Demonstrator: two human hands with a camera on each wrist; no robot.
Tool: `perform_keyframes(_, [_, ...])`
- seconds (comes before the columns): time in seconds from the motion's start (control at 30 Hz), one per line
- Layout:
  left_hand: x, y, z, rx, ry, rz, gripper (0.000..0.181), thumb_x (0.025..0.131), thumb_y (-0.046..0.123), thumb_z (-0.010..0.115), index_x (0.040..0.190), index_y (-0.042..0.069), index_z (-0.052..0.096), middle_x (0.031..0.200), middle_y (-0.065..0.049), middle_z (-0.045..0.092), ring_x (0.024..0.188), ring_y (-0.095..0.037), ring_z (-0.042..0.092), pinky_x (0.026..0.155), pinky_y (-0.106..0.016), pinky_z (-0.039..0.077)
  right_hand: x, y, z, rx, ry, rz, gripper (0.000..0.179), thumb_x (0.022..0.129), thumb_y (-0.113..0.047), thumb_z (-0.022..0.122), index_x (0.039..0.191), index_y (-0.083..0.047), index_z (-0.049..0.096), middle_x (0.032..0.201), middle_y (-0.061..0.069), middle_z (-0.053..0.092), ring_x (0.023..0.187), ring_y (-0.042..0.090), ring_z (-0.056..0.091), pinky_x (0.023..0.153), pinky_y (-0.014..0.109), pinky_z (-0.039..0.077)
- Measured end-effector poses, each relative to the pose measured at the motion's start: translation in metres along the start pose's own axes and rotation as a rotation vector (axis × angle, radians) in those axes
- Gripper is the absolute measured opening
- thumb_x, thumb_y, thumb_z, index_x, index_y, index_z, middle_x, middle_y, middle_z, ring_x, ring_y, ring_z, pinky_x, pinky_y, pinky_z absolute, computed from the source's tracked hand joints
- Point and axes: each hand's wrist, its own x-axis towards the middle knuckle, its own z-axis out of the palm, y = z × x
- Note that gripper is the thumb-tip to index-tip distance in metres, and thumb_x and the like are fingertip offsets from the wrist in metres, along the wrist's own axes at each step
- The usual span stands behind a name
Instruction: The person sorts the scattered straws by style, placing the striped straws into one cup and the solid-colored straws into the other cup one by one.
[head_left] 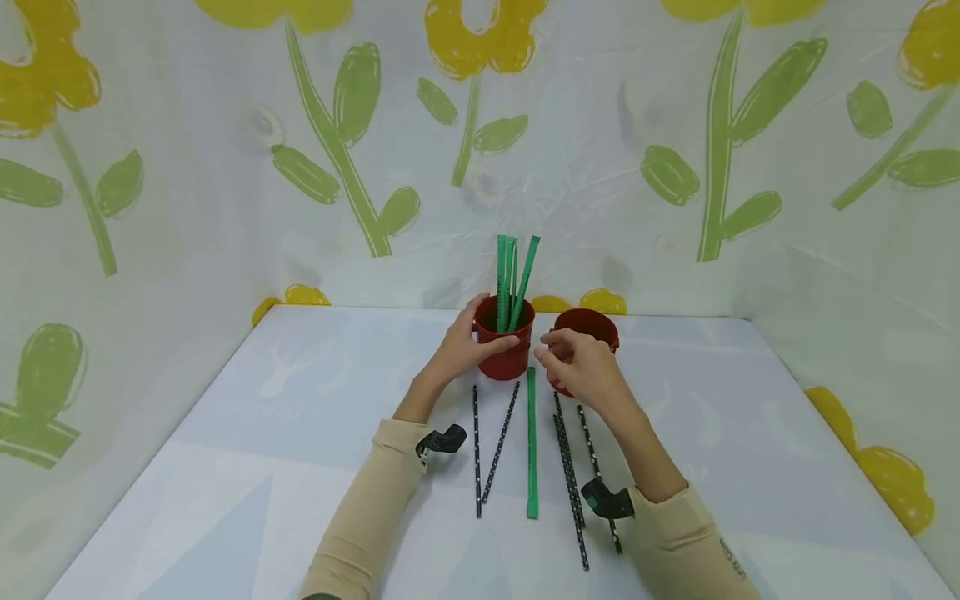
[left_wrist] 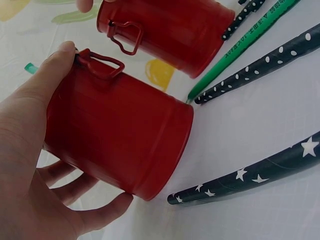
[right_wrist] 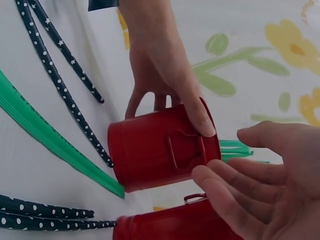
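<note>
Left hand (head_left: 467, 343) holds the left red metal bucket (head_left: 506, 364) by its side, thumb across the near wall below the rim, the other fingers spread round the far side. The bucket stands upright at the back of the pale table (head_left: 225, 467); in it we note several green wrapped straws (head_left: 502, 275), their tops well above the rim.

Right hand (head_left: 588, 367) hovers in front of the right red metal bucket (left_wrist: 175, 35), fingers loosely bent, thumb apart from them, nothing between. From the right wrist we see the fingertips at the left bucket's wire handle (right_wrist: 186, 150); contact we cannot tell. The two buckets stand close together; what the right one contains is hidden from us.

Lying on the table, roughly lengthwise, from left to right: a black straw with white stars (head_left: 477, 450); a black straw with white dots (head_left: 501, 442), slanting, its far end near the left bucket's base; one green wrapped straw (head_left: 532, 450), with dark print along it; then three more black patterned straws (head_left: 570, 475) below the right bucket, two of them side by side.

Both forearms wear beige sleeves (head_left: 360, 517), with a black wrist camera (head_left: 442, 439) on each. Behind, we record a white backdrop (head_left: 562, 167) printed with yellow flowers and green leaves.
</note>
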Motion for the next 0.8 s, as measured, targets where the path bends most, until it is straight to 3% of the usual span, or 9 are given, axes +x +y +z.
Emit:
perform_keyframes(0.17, [0.000,-0.001,0.002,-0.003,0.005,-0.017,0.098,0.080,0.055,0.074,0.156,0.026,0.020,0.152,0.002,0.039,0.139,-0.021,0.039,0.108,-0.052,0.045,0.001,-0.002,-0.002,-0.034,-0.074,0.031,0.041,0.094,-0.034,0.065,0.126,-0.007,0.064,0.090,0.009,0.073,0.066,0.013,0.064,0.066,0.029,0.059])
perform_keyframes(0.43, [0.000,0.000,0.001,-0.002,0.016,-0.034,0.096,0.080,0.056,0.073,0.155,0.029,0.020,0.153,0.002,0.038,0.138,-0.023,0.039,0.107,-0.052,0.045,0.001,-0.009,-0.002,-0.085,-0.155,0.083,0.048,0.093,-0.037,0.066,0.130,-0.007,0.062,0.100,0.012,0.074,0.074,0.020,0.071,0.073,0.034,0.061])
perform_keyframes(0.63, [0.000,0.001,-0.001,0.019,0.002,-0.037,0.092,0.081,0.055,0.073,0.154,0.035,0.020,0.153,0.003,0.038,0.139,-0.022,0.039,0.108,-0.052,0.044,0.000,-0.011,0.006,-0.144,-0.194,0.125,0.050,0.090,-0.039,0.068,0.129,-0.008,0.063,0.100,0.011,0.074,0.070,0.013,0.069,0.074,0.035,0.061])
perform_keyframes(0.8, [0.000,0.003,-0.001,0.023,-0.005,-0.023,0.092,0.081,0.053,0.074,0.154,0.032,0.021,0.153,0.003,0.038,0.140,-0.020,0.038,0.109,-0.052,0.043,-0.002,-0.014,0.017,-0.166,-0.246,0.168,0.051,0.089,-0.035,0.071,0.129,-0.005,0.063,0.099,0.011,0.075,0.070,0.014,0.066,0.074,0.035,0.061])
